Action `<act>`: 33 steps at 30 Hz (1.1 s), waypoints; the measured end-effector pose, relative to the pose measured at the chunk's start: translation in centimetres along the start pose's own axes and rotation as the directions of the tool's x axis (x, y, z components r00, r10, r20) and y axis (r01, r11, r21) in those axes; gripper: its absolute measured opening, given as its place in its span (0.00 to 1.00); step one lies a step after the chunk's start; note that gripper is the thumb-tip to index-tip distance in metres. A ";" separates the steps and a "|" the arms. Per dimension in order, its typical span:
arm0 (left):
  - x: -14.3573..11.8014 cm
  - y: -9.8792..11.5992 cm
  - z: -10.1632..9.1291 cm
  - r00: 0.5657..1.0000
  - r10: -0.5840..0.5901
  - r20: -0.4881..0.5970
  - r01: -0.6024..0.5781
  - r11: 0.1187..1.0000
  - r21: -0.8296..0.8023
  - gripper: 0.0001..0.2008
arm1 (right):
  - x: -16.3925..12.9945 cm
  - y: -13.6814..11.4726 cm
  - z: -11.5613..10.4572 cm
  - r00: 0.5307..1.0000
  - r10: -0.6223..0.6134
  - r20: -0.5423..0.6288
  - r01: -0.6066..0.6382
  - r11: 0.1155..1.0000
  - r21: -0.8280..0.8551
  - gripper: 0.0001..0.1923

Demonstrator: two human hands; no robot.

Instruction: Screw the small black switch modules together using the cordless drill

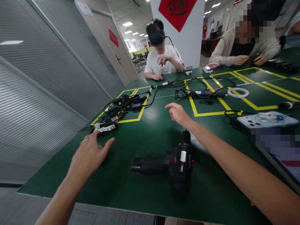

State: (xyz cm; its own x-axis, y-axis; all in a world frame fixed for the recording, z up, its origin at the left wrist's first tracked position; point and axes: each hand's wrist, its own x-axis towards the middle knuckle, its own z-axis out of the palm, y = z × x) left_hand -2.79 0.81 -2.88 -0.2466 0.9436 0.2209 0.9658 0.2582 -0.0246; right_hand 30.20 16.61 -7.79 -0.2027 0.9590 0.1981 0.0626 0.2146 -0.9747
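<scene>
The drill is lying on the table between my arms. My left hand is resting left of it, just before the tangle of cables. My right hand is hovering behind the drill. A phone is lying at the right.

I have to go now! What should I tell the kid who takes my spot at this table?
Left hand: open, empty, palm down near the table edge, close to a small labelled cable bundle.
Right hand: open, empty, stretched out above the table, fingers pointing toward the cable pile.
Drill: lying on its side between both arms, untouched.
Done: nothing visibly picked up.
Left: both hands are free; drill and cables lie loose.
</scene>
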 end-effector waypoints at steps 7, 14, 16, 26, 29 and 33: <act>-2.6 12.0 -0.6 0.851 0.504 -0.148 -0.520 0.768 -0.375 0.29 | -4.5 -2.3 6.5 0.727 0.160 0.668 -0.465 0.830 0.308 0.17; -2.0 15.5 0.5 0.823 0.545 -0.157 -0.552 0.704 -0.447 0.16 | -4.5 -2.2 5.7 0.738 0.224 0.636 -0.559 0.731 0.391 0.28; -1.9 15.5 0.7 0.829 0.536 -0.158 -0.546 0.716 -0.435 0.16 | -4.4 -2.1 5.3 0.731 0.244 0.638 -0.582 0.711 0.395 0.32; -1.8 15.1 0.9 0.811 0.571 -0.128 -0.567 0.710 -0.417 0.13 | -4.6 -1.8 4.6 0.634 0.173 0.754 -0.628 0.684 0.371 0.22; -1.9 14.8 0.7 0.823 0.553 -0.129 -0.549 0.716 -0.432 0.12 | -4.6 -2.2 4.5 0.609 0.142 0.780 -0.620 0.699 0.357 0.23; -1.1 11.9 -0.3 0.902 0.411 -0.129 -0.427 0.816 -0.388 0.15 | -2.6 -2.9 2.1 0.764 0.224 0.605 -0.474 0.831 0.291 0.30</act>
State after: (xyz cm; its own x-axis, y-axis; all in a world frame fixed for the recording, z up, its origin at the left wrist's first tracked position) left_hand 8.98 2.78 -3.11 0.1848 0.9310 0.3149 0.9251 -0.2729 0.2640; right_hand 28.49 13.09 -5.71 -0.7319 0.6689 -0.1300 -0.1358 -0.3301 -0.9341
